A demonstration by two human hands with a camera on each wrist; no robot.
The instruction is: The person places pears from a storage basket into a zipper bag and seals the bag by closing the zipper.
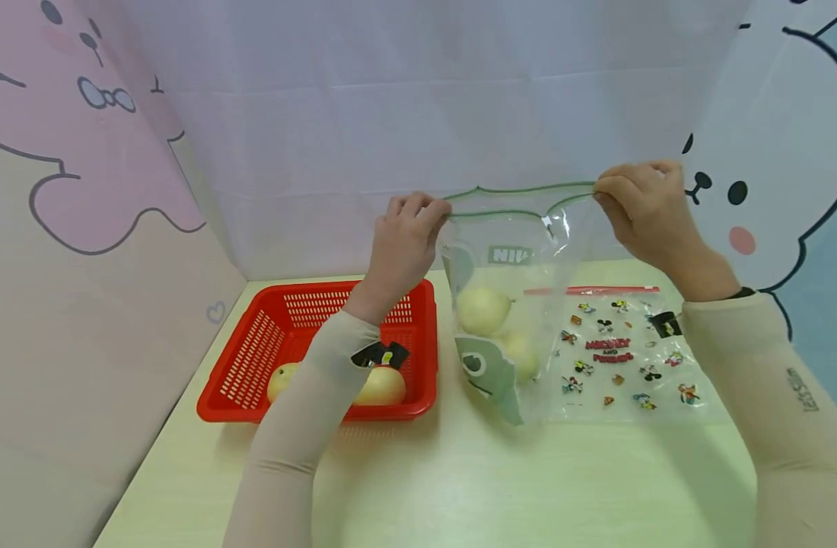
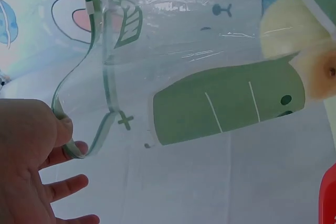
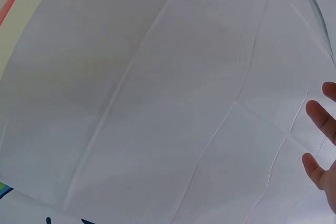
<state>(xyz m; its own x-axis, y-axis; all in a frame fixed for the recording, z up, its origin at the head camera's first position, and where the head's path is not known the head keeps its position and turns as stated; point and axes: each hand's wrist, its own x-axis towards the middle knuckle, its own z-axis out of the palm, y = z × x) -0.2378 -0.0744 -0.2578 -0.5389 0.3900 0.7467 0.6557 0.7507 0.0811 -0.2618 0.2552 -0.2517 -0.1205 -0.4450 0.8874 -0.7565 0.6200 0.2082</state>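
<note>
A clear zip bag [image 1: 528, 283] with a green zip edge and green print hangs mouth-up between my two hands. My left hand [image 1: 406, 240] pinches one top corner between thumb and forefinger; in the left wrist view, the other fingers of this hand [image 2: 26, 166] spread apart. At the opposite corner, my right hand [image 1: 644, 213] pinches the zip edge. Between the hands the two green edges stand apart, so the mouth gapes. Inside, low in the bag, are two pale yellow pears, an upper pear [image 1: 483, 310] and a lower pear [image 1: 517, 356].
Left of the bag, a red plastic basket [image 1: 429, 342] holds a pear [image 1: 380, 387] and another pear [image 1: 280, 380], partly behind my left sleeve. A second, flat zip bag [image 1: 613, 380] with a red zip and cartoon print lies on the table [image 1: 528, 487] at right. White printed curtains surround the table.
</note>
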